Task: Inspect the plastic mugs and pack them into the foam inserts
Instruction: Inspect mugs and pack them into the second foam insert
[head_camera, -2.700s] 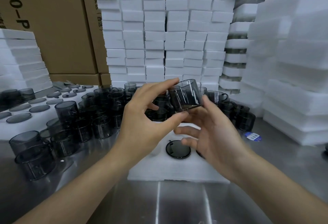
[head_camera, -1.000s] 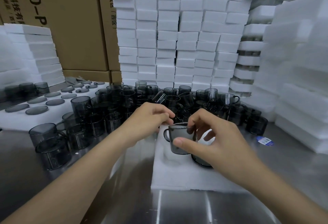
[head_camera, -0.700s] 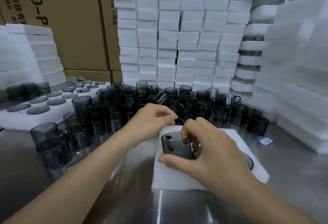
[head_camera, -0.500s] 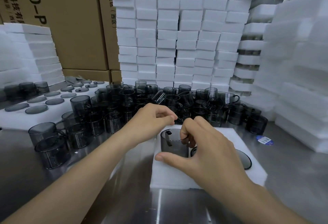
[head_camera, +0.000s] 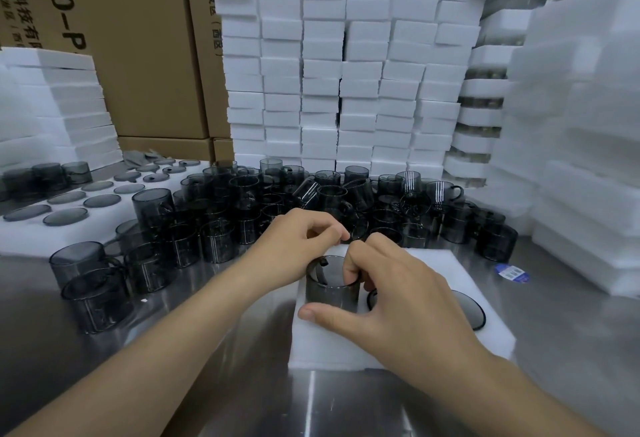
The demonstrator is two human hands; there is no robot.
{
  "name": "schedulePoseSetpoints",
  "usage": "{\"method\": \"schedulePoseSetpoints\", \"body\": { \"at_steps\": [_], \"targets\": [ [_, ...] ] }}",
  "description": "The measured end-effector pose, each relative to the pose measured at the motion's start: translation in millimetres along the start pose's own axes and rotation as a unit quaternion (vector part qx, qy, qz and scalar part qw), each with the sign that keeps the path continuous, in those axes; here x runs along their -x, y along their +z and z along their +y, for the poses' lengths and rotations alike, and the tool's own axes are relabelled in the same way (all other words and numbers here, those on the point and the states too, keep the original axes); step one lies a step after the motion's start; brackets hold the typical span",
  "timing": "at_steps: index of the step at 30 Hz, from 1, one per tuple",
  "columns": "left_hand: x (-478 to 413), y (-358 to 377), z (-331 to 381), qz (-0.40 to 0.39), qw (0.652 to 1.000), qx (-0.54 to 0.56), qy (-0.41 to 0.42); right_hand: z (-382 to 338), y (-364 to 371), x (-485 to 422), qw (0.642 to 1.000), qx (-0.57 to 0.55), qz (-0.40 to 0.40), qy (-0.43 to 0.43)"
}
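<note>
Right hand (head_camera: 398, 294) hooked over mug (head_camera: 329, 293) rim (left hand (head_camera: 298, 239) curled, hold unclear).

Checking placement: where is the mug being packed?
Head view, centre: the mug stands upright on the left part of the foam insert, right hand gripping its rim, left hand just behind.

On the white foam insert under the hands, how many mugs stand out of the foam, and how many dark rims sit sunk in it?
Upright mug, standing out of the foam insert: 1
Sunk dark rims, each partly hidden by the right hand: 2
Total: 3
</note>
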State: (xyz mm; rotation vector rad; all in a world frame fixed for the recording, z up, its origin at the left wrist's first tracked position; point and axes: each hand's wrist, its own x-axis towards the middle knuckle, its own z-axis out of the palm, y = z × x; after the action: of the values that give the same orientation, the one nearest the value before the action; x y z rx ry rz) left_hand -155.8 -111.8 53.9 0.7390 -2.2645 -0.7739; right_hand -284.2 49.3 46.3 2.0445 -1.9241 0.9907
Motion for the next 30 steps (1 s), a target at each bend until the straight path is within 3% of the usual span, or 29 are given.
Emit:
{"method": "schedulePoseSetpoints", "body": {
  "at_steps": [23,30],
  "targets": [
    [3.6,-7.4,9.3,-0.066,0.997,-0.044,0.018,1.4,-1.5,-1.8,0.997,0.039,-0.054,-0.036],
    [2.4,-7.7,6.6,-0.067,0.997,-0.034,0.021,2.1,-6.7,0.1,0.998,-0.025,-0.049,-0.009]
  ]
}}
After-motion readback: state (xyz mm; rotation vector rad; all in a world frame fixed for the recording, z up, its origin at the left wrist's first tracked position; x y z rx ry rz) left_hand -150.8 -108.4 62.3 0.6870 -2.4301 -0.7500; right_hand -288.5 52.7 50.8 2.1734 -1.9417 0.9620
